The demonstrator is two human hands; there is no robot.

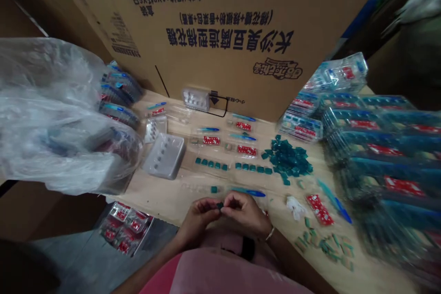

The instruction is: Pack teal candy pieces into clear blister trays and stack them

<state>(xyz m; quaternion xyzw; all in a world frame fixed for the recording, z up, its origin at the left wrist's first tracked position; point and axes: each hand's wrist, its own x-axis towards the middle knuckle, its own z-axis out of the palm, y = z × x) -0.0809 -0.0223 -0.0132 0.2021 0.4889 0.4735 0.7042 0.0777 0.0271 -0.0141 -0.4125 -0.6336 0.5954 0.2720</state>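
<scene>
My left hand (200, 216) and my right hand (244, 213) meet at the table's front edge. Their fingertips pinch one small dark green square piece (219, 206) between them. Just beyond lies a clear plastic tray (196, 188) with one green square (214, 189) at its right end. A blue pen-shaped item (250, 192) rests behind my right hand. Farther back, green squares sit in two rows, a left row (211, 164) and a right row (254, 168). A heap of loose green squares (291, 158) lies to the right of them.
Tall stacks of filled clear packs (375, 147) line the right side. A big cardboard box (220, 55) stands at the back. On the left are a plastic bag (69, 124) and a stack of empty trays (164, 156). Red packets (319, 210) and green-tan pieces (327, 245) lie at right.
</scene>
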